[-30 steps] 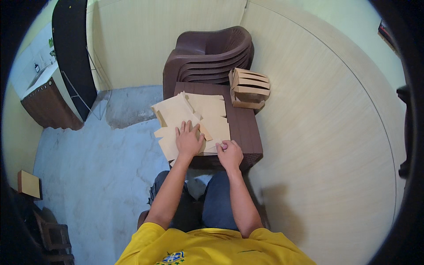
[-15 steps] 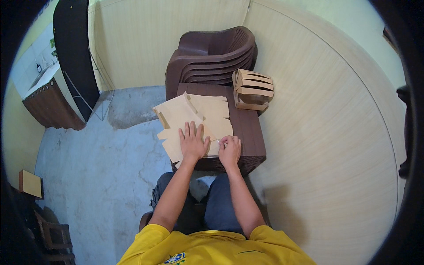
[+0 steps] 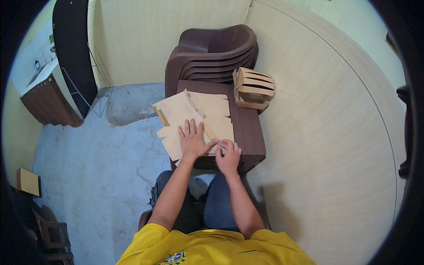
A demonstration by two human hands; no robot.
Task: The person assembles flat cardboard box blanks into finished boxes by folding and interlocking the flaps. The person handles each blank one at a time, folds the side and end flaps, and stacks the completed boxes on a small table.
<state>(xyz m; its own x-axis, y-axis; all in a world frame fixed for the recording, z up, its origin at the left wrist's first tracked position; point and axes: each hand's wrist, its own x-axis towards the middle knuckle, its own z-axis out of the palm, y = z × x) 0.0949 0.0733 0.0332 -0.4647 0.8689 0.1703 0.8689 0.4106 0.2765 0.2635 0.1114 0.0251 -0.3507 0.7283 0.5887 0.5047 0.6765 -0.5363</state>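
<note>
Tan cardboard lies under the spread left hand, its folded edge slanting toward the bent-fingered right hand, whose grip is unclear.

The sheets look like matt cardboard, the chairs smooth plastic.

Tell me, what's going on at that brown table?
A person in a yellow shirt is handling flat, cut cardboard on the brown table. The left hand rests on it, fingers spread; the right hand has its fingertips by the left thumb; whether they pinch anything is unclear. Folded cardboard stands at the far right, near stacked brown chairs.
</note>
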